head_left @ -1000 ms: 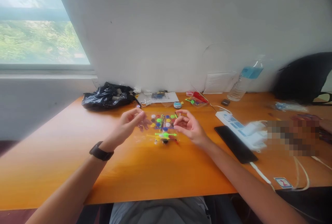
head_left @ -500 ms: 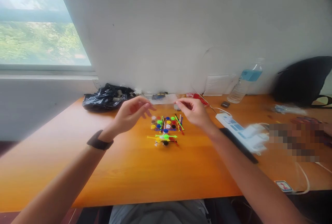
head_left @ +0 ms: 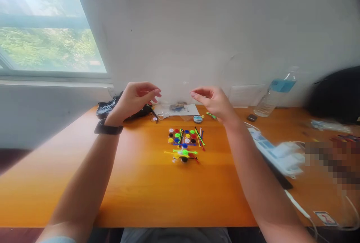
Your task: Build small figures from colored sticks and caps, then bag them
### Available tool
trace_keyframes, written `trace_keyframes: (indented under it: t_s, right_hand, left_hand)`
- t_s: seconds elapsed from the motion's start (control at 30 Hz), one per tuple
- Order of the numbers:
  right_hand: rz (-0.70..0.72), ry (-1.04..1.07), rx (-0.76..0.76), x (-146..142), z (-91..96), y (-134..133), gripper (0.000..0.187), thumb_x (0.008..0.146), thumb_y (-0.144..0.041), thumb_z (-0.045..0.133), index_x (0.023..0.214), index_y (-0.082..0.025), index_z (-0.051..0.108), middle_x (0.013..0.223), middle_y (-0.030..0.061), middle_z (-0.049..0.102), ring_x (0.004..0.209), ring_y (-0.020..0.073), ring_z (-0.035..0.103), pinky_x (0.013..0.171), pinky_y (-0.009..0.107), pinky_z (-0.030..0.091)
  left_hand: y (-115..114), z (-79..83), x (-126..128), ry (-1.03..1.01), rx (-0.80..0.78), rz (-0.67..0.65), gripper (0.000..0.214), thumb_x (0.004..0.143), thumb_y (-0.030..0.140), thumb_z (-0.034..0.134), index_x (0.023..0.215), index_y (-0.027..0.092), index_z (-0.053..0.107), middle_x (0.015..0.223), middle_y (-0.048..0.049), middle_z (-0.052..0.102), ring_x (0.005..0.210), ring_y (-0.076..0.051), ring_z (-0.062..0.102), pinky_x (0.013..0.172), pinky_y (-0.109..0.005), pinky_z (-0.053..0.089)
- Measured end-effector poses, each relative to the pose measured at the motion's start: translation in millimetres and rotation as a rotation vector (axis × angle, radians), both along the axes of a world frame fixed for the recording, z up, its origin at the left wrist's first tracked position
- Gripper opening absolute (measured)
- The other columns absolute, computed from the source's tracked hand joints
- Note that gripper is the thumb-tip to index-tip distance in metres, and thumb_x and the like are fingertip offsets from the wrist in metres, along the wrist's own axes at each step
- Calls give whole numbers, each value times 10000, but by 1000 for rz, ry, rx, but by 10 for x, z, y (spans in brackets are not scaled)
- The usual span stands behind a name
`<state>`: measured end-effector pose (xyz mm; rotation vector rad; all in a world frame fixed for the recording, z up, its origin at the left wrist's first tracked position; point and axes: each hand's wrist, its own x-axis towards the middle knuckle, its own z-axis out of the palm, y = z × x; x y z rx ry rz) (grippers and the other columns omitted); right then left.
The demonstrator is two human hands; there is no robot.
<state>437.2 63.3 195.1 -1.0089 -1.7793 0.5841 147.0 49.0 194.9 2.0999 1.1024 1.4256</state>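
Both my hands are raised above the far part of the table, facing each other with a gap between them. My left hand [head_left: 140, 98], with a dark band [head_left: 108, 127] on its wrist, has loosely curved fingers and nothing visible in them. My right hand [head_left: 215, 102] is bent likewise, thumb close to the index finger, with nothing visible held. Below and between them lie colourful round plastic pieces [head_left: 177, 135] in rows and several thin plastic sticks [head_left: 199, 136]. Nearer to me sits a cluster of joined discs and sticks [head_left: 185, 153], green, yellow, blue and black.
A black plastic bag [head_left: 108, 108] lies behind my left hand. Along the wall are a paper sheet [head_left: 192, 109], a small round tin [head_left: 198, 119] and a water bottle [head_left: 267, 100]. To the right are a white power strip [head_left: 261, 147] with plugs, cables, and a black bag [head_left: 336, 95].
Both hands have risen away from the plastic pieces, up toward the wall. The view has shifted slightly. The pieces and the joined cluster look unmoved on the table.
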Motion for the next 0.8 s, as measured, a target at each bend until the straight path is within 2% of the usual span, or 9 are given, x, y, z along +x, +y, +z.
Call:
trace_keyframes:
  t_s: [0.13, 0.23, 0.3, 0.37, 0.53, 0.67, 0.8]
  right_hand:
    - [-35, -169, -29, 15, -100, 51, 329, 907, -522, 721, 925, -208, 817, 949, 82, 799, 868, 246, 707, 785, 368, 535]
    - [-5, -217, -89, 58, -154, 106, 335, 902, -516, 731, 1015, -211, 815, 1018, 97, 797, 885, 247, 701, 757, 361, 534]
    - [-8, -187, -103, 95, -172, 140, 392, 842, -448, 805, 1158, -216, 793, 1139, 114, 782, 899, 237, 695, 761, 355, 541]
    - [-8, -138, -108, 124, -174, 162, 448, 812, -392, 824, 1221, -216, 776, 1204, 118, 759, 897, 220, 679, 756, 344, 542]
    - [-63, -131, -89, 127, -188, 183, 292, 820, -437, 799, 997, -207, 837, 956, 68, 732, 809, 188, 610, 696, 311, 489]
    - [-25, -31, -152, 91, -214, 192, 353, 830, -457, 804, 1084, -211, 824, 891, 47, 710, 783, 172, 585, 700, 304, 474]
    - [69, 179, -276, 48, -170, 160, 421, 795, -445, 844, 1146, -217, 802, 893, 38, 682, 718, 141, 528, 620, 274, 434]
  left_hand:
    - [24, -43, -14, 30, -27, -34, 276, 901, 433, 755, 969, 174, 823, 905, -95, 814, 764, -192, 779, 698, -299, 663]
    - [-2, -55, 13, 43, -49, -99, 270, 903, 431, 757, 966, 178, 825, 934, -97, 820, 806, -199, 787, 726, -303, 669]
    - [-30, -49, 38, 47, -55, -135, 266, 909, 432, 754, 969, 183, 826, 946, -95, 821, 820, -201, 789, 723, -296, 667]
    - [-52, -42, 62, 68, -69, -160, 261, 912, 430, 753, 974, 188, 828, 927, -90, 818, 818, -203, 789, 714, -290, 663]
    - [-64, -50, 108, 87, -59, -161, 246, 923, 417, 743, 993, 198, 831, 915, -80, 817, 806, -190, 782, 725, -284, 654]
    - [-77, -53, 125, 139, -60, -160, 241, 925, 411, 746, 1005, 202, 835, 889, -67, 814, 815, -180, 775, 757, -273, 647]
    - [-113, -35, 134, 163, -55, -165, 247, 930, 411, 741, 1012, 198, 835, 873, -63, 810, 804, -175, 772, 753, -262, 641]
